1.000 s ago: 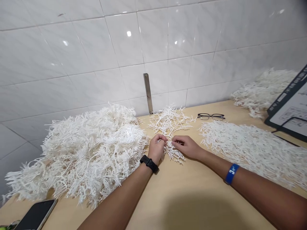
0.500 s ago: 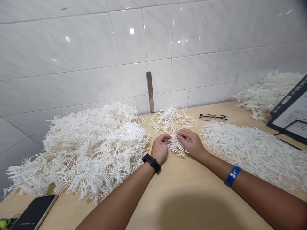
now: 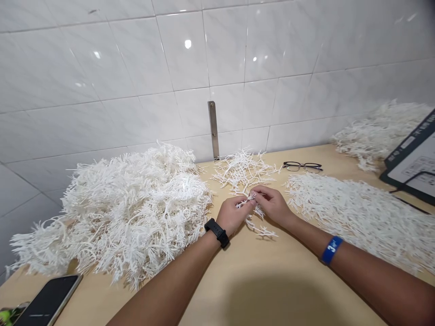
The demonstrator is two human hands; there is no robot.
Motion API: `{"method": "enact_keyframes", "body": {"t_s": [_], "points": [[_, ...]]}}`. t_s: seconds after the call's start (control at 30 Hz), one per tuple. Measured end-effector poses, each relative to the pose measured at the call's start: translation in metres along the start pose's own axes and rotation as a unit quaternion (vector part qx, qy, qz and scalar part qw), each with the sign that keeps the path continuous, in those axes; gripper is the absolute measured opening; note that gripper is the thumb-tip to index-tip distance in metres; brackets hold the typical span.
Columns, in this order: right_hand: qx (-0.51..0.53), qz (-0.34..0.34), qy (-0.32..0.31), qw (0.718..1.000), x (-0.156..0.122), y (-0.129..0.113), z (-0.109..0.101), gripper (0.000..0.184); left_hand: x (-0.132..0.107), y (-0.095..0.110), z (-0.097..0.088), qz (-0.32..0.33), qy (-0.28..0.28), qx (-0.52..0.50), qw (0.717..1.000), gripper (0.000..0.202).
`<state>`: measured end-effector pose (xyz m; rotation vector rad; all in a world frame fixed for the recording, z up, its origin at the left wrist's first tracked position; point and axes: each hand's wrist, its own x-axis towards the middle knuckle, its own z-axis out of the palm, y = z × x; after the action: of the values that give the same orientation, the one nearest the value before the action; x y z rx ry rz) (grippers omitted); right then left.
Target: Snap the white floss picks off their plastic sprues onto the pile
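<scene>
My left hand (image 3: 235, 213) and my right hand (image 3: 273, 204) meet low over the table, fingertips pinched close together. Between them is a small white branched plastic piece (image 3: 251, 196), its thin prongs fanning up from the fingers. Both hands grip it, as far as the fingers show. A loose white branched sprig (image 3: 263, 232) lies on the wood just in front of the hands. Behind them spreads a thin heap of white branched pieces (image 3: 243, 167). The large tangled white pile (image 3: 136, 213) rises left of my left hand, and a flatter layer of short white pieces (image 3: 356, 213) lies to the right.
Black-framed glasses (image 3: 302, 167) rest near the wall. A phone (image 3: 50, 299) lies at the front left. A dark-edged board (image 3: 413, 156) leans at the right, before another white pile (image 3: 384, 131). A metal strip (image 3: 213, 130) is fixed to the tiled wall.
My left hand has shifted right, up against my right hand. The white cluster under the fingers has spread, with a sprig now lying nearer to me. A pronged piece now shows upright between the fingertips.
</scene>
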<state>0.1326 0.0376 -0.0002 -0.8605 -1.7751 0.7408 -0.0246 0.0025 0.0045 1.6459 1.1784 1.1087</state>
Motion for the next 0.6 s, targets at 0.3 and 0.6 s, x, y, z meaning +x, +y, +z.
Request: {"method": "enact_keyframes", "body": {"t_s": [0.3, 0.6], "points": [[-0.046, -0.016, -0.052, 0.997, 0.0010, -0.0037, -0.0036, 0.017, 0.0011, -0.0003, -0.0005, 0.012, 0.101, 0.018, 0.995, 0.017], [-0.111, -0.010, -0.139, 0.984, -0.0025, -0.0064, 0.0035, 0.032, 0.0061, -0.0008, -0.0057, -0.025, 0.169, -0.036, 0.985, 0.015]]}}
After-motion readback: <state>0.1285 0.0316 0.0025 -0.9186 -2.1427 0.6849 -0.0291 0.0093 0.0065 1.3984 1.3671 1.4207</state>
